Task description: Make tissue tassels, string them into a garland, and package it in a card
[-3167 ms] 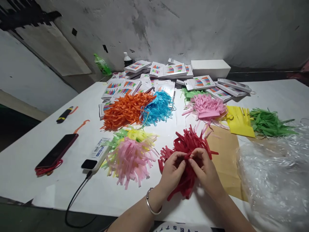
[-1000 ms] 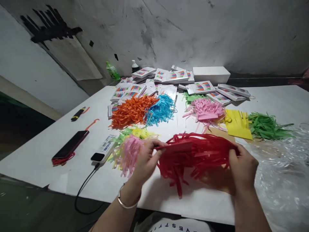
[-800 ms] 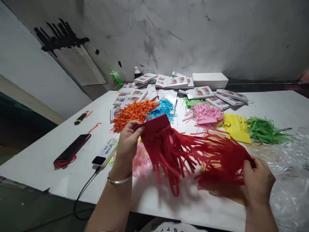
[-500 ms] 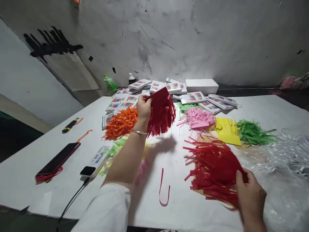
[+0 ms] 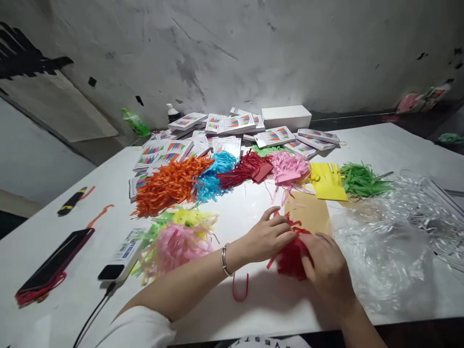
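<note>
A red fringed tissue-paper piece is between my two hands above the near part of the table, its strips partly hidden by my fingers. My right hand is closed on its right side. Laid across its upper left is my left hand, fingers stretched over the strips and thumb out of sight. Behind them lies another, dark red fringed piece, between a blue fringe and a pink fringe. A loose red strip curls on the table to the left.
An orange fringe pile and pastel fringes lie left. Yellow and green fringes lie right, near clear plastic wrap. Printed packs and a white box stand behind. A phone lies far left.
My left hand let go of the dark red fringe in the back row and came down to the nearer red piece. My right hand moved that piece leftward, baring brown paper. The view shifted.
</note>
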`<state>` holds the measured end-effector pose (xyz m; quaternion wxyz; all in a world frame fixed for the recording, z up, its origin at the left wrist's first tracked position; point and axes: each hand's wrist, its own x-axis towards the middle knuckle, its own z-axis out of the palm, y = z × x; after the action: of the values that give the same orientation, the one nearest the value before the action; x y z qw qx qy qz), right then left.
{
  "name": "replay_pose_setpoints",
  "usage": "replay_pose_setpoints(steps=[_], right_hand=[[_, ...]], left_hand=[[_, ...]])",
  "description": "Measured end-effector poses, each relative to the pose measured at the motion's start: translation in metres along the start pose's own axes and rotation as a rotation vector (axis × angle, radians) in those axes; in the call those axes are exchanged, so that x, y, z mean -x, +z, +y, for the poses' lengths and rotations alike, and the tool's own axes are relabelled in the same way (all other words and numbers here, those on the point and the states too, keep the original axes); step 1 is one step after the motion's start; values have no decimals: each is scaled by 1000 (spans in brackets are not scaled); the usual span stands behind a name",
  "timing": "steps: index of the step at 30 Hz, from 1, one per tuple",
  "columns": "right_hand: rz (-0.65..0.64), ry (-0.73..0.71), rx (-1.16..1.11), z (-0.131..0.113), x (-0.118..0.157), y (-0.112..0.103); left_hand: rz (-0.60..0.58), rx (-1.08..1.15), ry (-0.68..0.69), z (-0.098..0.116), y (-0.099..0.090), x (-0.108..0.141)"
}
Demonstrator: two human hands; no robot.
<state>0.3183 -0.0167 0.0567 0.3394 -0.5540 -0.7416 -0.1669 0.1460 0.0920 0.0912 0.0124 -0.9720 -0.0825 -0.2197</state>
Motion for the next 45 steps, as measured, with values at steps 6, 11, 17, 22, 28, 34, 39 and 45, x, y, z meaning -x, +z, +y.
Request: replay_pose_setpoints(steps=[6, 11, 17, 22, 28, 34, 39, 45], right_hand=[[-33, -68, 12, -10, -16, -6], [100, -272, -24, -5, -9, -10], [147, -414, -62, -11, -3, -15], [105, -359, 2, 1, 3, -8], [94, -240, 120, 45, -13, -8], [337, -173, 398, 75, -18, -62], [-90, -405, 208, 30, 16, -25], [-399, -295, 11, -34, 49, 58]], left_hand=[[-107, -30, -167, 15, -31, 32], [-78, 204, -445, 1, -76, 41], [-290, 839, -586, -30, -52, 21], [-215, 1699, -756, -15, -20, 29], [-329, 2062, -776, 24, 0, 16], [-318, 2014, -827, 10, -12, 4], [-391, 1437, -1014, -39, -42, 58], [-241, 401, -807, -42, -61, 114]])
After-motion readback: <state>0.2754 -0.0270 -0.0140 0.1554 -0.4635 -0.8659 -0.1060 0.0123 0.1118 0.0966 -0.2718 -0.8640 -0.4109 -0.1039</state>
